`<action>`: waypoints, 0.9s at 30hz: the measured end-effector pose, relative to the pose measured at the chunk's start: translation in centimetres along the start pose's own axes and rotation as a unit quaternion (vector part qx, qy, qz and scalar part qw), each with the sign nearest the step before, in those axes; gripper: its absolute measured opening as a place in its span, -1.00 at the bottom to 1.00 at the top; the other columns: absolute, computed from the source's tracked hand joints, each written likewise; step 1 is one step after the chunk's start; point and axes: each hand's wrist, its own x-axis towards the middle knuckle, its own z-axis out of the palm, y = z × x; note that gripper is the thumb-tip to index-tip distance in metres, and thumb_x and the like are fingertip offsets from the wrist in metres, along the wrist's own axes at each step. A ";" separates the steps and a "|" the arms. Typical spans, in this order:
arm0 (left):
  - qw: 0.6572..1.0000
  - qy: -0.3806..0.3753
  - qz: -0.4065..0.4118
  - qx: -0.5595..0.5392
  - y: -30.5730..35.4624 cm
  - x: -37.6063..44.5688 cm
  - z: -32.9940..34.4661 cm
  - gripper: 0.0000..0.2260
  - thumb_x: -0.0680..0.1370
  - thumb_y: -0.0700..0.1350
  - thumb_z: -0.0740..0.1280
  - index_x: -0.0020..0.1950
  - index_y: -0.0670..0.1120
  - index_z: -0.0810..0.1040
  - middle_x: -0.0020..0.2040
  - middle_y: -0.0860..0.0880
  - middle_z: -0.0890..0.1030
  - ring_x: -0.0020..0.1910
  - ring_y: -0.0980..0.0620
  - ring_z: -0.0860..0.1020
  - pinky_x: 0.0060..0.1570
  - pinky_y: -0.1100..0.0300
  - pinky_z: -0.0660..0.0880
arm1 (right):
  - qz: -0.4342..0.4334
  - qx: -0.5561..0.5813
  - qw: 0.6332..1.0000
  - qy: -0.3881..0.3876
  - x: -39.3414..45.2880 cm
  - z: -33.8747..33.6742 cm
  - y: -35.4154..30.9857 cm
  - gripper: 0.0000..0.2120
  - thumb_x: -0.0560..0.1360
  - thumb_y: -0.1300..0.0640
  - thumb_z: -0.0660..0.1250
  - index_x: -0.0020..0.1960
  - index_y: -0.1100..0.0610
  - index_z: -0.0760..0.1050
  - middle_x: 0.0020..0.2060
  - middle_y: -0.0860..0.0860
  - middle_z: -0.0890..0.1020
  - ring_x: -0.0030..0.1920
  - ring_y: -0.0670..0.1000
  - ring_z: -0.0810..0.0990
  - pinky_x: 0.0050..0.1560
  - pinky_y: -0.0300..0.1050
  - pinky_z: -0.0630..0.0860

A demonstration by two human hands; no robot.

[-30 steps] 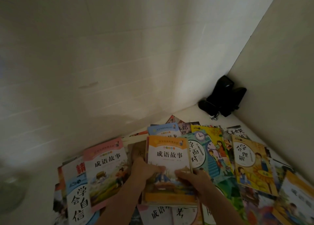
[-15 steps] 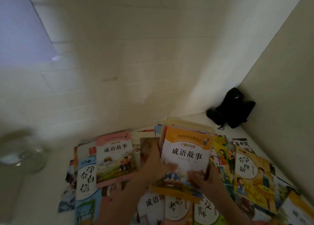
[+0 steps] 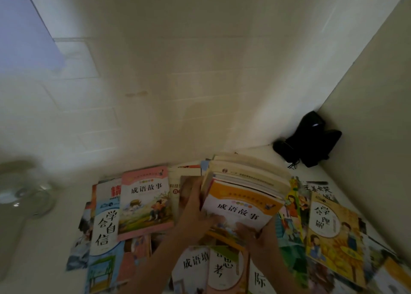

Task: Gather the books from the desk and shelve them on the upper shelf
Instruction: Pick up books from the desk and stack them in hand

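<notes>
Centre-right of the frame: left hand (image 3: 195,213) and right hand (image 3: 255,236) are gripping a stack of books (image 3: 244,196), fingers clamped on its near edge, tilted above other books (image 3: 144,204) lying spread over the desk (image 3: 44,238).

The scene is dimly lit. A pale bluish glow is seen at the upper left. The wall (image 3: 178,82) is shadowed. The left edge is blurred and smeared, and straight lines are bent by wide-angle distortion.
</notes>
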 end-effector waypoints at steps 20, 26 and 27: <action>0.975 0.190 0.039 -0.108 9.0 -5.3 -9.2 -0.35 0.30 -0.34 0.56 0.31 -0.03 0.42 0.04 0.04 0.69 -0.02 0.04 0.68 -0.19 0.17 0.63 | -0.173 -0.064 0.976 -0.116 0.1 5.9 -13.6 -0.31 0.50 0.22 0.41 0.47 -0.13 0.15 0.28 -0.18 0.50 0.26 -0.19 0.50 0.15 -0.29 0.53; 0.915 0.376 0.138 -0.040 17.9 -17.4 -18.8 -0.37 0.30 -0.16 0.59 0.33 0.05 0.49 0.08 -0.03 0.68 0.02 -0.07 0.66 -0.08 0.03 0.62 | -0.289 -0.012 0.922 -0.256 -6.5 14.2 -25.6 -0.30 0.52 0.18 0.40 0.54 0.02 0.12 0.37 -0.10 0.45 0.33 -0.09 0.47 0.22 -0.04 0.54; 0.899 0.412 0.149 -0.023 19.1 -20.2 -20.1 -0.35 0.30 -0.15 0.60 0.35 0.06 0.47 0.09 -0.02 0.67 0.04 -0.05 0.66 -0.05 0.01 0.62 | -0.307 0.000 0.909 -0.283 -8.1 15.5 -27.2 -0.27 0.49 0.10 0.43 0.54 -0.02 0.12 0.37 -0.10 0.45 0.34 -0.04 0.48 0.24 0.05 0.53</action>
